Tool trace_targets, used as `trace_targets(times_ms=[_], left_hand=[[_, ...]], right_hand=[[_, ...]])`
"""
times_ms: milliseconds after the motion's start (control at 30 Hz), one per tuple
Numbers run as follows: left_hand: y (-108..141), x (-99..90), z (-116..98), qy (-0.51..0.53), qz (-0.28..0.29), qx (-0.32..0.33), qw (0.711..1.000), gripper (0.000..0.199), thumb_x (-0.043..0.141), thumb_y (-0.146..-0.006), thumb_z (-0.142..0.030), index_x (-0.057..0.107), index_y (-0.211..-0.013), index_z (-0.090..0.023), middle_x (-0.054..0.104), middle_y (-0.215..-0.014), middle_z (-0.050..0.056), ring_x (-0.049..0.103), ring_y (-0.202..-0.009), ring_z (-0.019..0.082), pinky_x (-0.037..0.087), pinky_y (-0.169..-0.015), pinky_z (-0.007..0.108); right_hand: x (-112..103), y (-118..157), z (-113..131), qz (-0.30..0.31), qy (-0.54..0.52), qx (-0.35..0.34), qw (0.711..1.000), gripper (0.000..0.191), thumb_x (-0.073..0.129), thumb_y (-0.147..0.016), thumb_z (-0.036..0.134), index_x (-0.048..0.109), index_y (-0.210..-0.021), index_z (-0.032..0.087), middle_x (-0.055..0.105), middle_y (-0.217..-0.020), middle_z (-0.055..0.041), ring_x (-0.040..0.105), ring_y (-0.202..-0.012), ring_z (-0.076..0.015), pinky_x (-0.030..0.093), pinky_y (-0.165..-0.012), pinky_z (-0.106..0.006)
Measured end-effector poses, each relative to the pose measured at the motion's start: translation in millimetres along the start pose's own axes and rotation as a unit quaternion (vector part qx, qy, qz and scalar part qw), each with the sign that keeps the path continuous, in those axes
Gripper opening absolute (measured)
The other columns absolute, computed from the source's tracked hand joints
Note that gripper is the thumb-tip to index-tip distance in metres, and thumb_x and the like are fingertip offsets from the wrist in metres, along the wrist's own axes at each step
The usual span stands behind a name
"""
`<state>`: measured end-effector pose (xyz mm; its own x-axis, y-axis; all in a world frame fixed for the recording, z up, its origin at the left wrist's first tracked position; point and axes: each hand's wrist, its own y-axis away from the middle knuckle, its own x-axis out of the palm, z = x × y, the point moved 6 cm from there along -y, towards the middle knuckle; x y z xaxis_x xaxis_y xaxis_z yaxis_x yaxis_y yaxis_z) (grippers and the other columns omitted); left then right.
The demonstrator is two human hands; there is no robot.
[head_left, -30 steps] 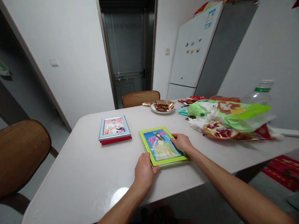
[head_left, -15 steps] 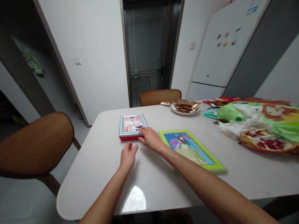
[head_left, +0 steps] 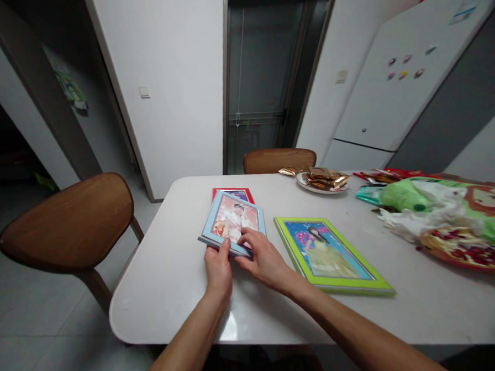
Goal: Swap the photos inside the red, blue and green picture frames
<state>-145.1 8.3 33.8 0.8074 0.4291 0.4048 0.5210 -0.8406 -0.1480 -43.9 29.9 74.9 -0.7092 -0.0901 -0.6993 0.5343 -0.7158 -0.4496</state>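
A light blue picture frame (head_left: 255, 218) with a pink photo is tilted above the table, its near edge toward me. My left hand (head_left: 219, 267) grips its near edge, thumb on top. My right hand (head_left: 262, 256) pinches the same edge a little further right, fingers over the photo. Behind and partly under it lies a red picture frame (head_left: 244, 194), mostly hidden. A larger green picture frame (head_left: 335, 285), showing a figure in a yellow dress, lies flat to the right of my right hand.
On the white table (head_left: 161, 284), a plate (head_left: 323, 190) of gold-wrapped packets stands at the back. Opened pomegranate (head_left: 462, 246) and green plastic bags (head_left: 422, 195) cover the right side. One wooden chair (head_left: 71, 222) is at the left, another (head_left: 279, 160) behind the table.
Both hands have taken hold of the blue frame. It has come off the red frame toward me and tilted, uncovering part of the red one. The view has shifted slightly left.
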Motion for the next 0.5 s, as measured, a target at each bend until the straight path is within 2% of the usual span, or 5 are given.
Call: trace_targets(times_ms=[100,200,267,367,500], left_hand=[[31,7.5,-24,-0.082,0.034,0.069,0.994,0.032,0.047,-0.078,-0.027,0.05,-0.108,-0.016,0.059,-0.107,0.005,0.053,-0.1,0.02,0.039,-0.089,0.032],[63,18.2,-45,-0.226,0.122,0.143,0.956,0.037,0.045,-0.079,-0.022,0.044,-0.116,-0.018,0.054,-0.115,0.005,0.05,-0.105,0.021,0.039,-0.091,0.034],[83,25.1,-55,-0.319,0.189,0.225,0.901,0.044,0.043,-0.078,-0.015,0.038,-0.122,-0.019,0.045,-0.125,0.006,0.042,-0.114,0.021,0.034,-0.096,0.036],[108,30.0,-56,-0.425,0.27,0.317,0.803,0.051,0.038,-0.075,-0.006,0.034,-0.124,-0.016,0.038,-0.13,0.009,0.032,-0.12,0.02,0.031,-0.099,0.038],[122,26.1,-41,-0.518,0.314,0.326,0.725,0.048,0.036,-0.075,-0.006,0.038,-0.122,-0.012,0.042,-0.126,0.013,0.032,-0.12,0.02,0.035,-0.097,0.037]], right_hand=[[-21,9,2,-0.055,-0.217,0.09,0.971,0.038,0.051,-0.07,0.03,0.049,-0.106,0.02,0.051,-0.113,-0.0073,0.044,-0.106,-0.0198,0.035,-0.088,-0.035],[-39,20,2,-0.118,-0.396,0.181,0.893,0.051,0.043,-0.074,0.044,0.038,-0.12,0.021,0.051,-0.115,-0.0072,0.048,-0.104,-0.0196,0.041,-0.081,-0.033],[-45,30,5,-0.13,-0.458,0.214,0.853,0.052,0.04,-0.074,0.048,0.038,-0.12,0.021,0.056,-0.109,-0.0064,0.053,-0.098,-0.0193,0.044,-0.076,-0.031],[-45,47,5,-0.106,-0.497,0.258,0.822,0.047,0.043,-0.072,0.043,0.049,-0.111,0.018,0.064,-0.092,-0.0062,0.059,-0.083,-0.0192,0.046,-0.07,-0.03],[-31,64,-10,-0.066,-0.476,0.305,0.822,0.04,0.051,-0.064,0.034,0.056,-0.099,0.014,0.066,-0.076,-0.0061,0.062,-0.069,-0.0193,0.047,-0.064,-0.03]])
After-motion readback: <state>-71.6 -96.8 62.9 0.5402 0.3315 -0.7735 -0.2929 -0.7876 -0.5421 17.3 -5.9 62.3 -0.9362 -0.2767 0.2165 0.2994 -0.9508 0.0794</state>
